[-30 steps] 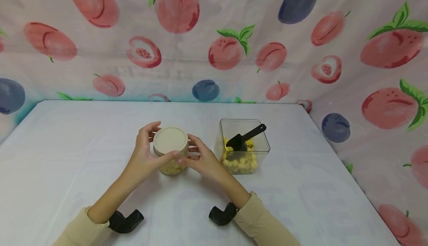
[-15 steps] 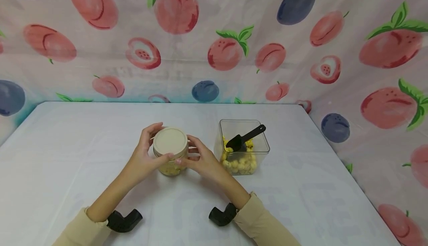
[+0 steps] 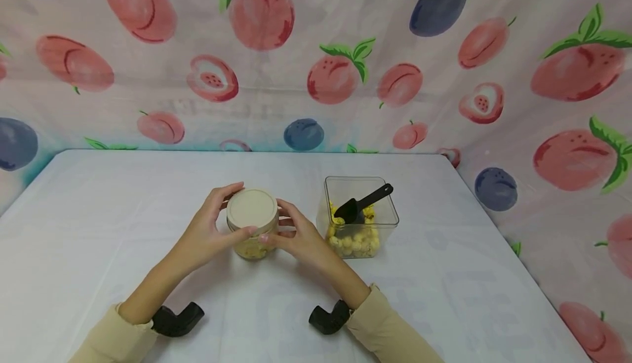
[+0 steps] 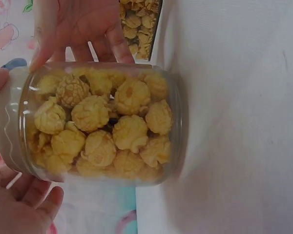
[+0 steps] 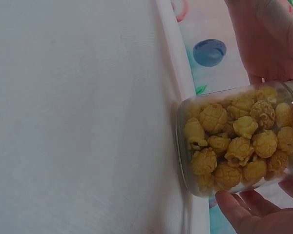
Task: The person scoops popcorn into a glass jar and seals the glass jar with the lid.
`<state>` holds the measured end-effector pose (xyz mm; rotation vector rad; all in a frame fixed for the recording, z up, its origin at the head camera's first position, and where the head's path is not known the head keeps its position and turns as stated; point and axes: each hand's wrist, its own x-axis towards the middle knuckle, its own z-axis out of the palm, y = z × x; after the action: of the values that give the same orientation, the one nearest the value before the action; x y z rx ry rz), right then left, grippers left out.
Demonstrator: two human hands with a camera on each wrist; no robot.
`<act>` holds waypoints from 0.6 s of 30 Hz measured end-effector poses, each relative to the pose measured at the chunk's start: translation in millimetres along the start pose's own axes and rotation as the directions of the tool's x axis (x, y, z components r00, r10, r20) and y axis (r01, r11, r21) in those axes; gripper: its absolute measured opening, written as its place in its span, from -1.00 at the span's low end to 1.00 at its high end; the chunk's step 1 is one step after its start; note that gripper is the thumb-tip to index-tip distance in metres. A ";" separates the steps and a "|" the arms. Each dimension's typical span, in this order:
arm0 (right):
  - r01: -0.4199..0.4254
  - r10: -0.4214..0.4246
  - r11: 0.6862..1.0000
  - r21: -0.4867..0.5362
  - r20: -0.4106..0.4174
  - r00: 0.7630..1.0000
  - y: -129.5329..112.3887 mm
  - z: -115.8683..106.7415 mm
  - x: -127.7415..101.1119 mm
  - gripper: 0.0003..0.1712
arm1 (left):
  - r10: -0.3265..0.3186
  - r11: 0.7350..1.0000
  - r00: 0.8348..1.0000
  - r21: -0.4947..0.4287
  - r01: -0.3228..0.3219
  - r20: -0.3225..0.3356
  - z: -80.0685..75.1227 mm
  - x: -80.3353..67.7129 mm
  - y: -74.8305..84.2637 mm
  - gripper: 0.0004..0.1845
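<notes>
- The jar (image 3: 252, 222) of popcorn stands mid-desk (image 3: 99, 231), bare cloth at 9 and 6 o'clock.
- A clear box (image 3: 361, 216) with a black scoop (image 3: 362, 204) crowds 3 o'clock.
- The left hand (image 3: 209, 227) and right hand (image 3: 296, 234) curl round the jar's lid (image 3: 252, 208), wrists low.

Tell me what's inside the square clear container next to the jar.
The square container holds yellow popcorn balls in its lower part, and a black scoop leans in it, handle poking over the rim. The scoop's bowl covers some popcorn, so what lies under it cannot be seen.
</notes>
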<state>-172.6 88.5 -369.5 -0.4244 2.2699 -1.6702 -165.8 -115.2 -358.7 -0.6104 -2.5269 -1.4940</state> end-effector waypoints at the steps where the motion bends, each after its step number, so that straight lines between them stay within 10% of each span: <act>1: -0.001 0.001 1.000 -0.001 0.000 1.000 -0.2 -0.1 -0.1 -0.16 | -0.008 1.000 1.000 0.014 0.009 -0.011 0.4 0.0 1.7 -0.21; 18: 0.011 -0.011 1.000 0.005 0.007 1.000 0.1 -1.5 0.5 -0.16 | -0.033 0.999 0.996 0.028 0.035 -0.080 8.8 -1.7 7.1 -0.23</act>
<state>-173.6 89.7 -369.1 -0.4416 2.2618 -1.6767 -160.6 -105.0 -357.9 -0.4966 -2.5067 -1.4591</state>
